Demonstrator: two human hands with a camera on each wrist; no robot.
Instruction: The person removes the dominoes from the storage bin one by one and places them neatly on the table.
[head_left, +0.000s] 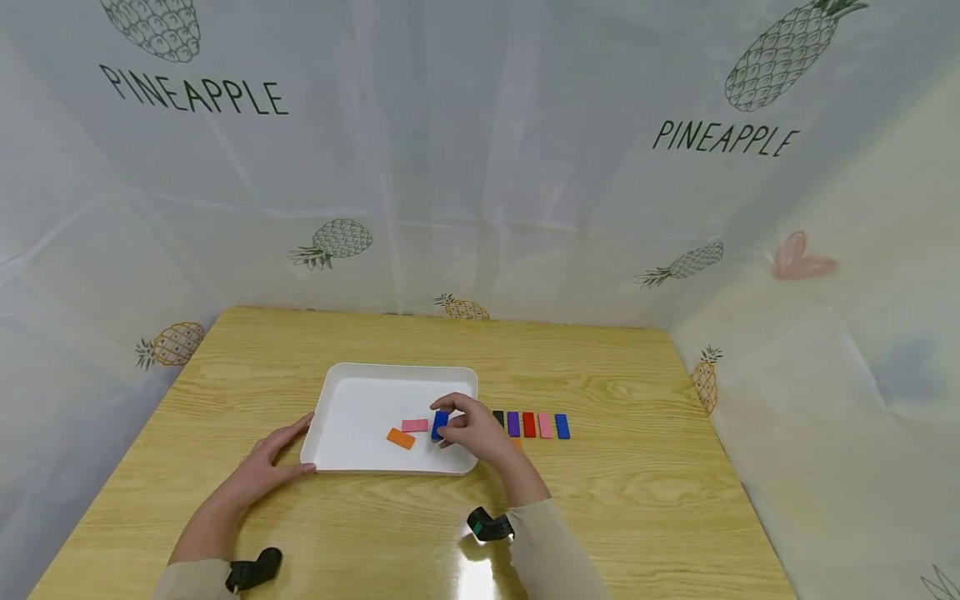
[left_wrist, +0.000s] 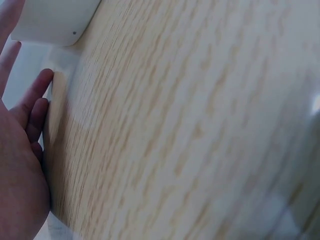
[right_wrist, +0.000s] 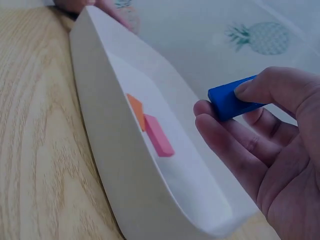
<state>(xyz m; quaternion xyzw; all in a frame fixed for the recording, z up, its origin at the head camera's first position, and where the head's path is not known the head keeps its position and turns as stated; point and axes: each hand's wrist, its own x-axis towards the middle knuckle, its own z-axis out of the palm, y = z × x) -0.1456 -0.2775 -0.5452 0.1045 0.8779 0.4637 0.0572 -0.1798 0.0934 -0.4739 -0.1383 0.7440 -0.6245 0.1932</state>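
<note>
A white tray (head_left: 352, 454) lies on the wooden table. Over its right part, my right hand (head_left: 474, 429) pinches a blue rectangular block (head_left: 439, 426) between thumb and fingers; the right wrist view has the same blue block (right_wrist: 232, 100) held above the tray's rim. Inside the tray, a pink block (head_left: 415, 425) and a tilted orange block (head_left: 401, 438) lie close together. At the tray's left end rests my left hand (head_left: 266, 468), fingers extended, with thumb and fingertips right at the tray's side. That hand holds nothing.
Right of the tray stands a row of blocks: dark green (head_left: 498, 418), purple block (head_left: 513, 424), red block (head_left: 529, 425), pink block (head_left: 545, 426) and blue block (head_left: 562, 426). An orange piece (head_left: 517, 444) is mostly hidden by my right wrist. Pineapple-print sheeting (head_left: 480, 167) encloses the table.
</note>
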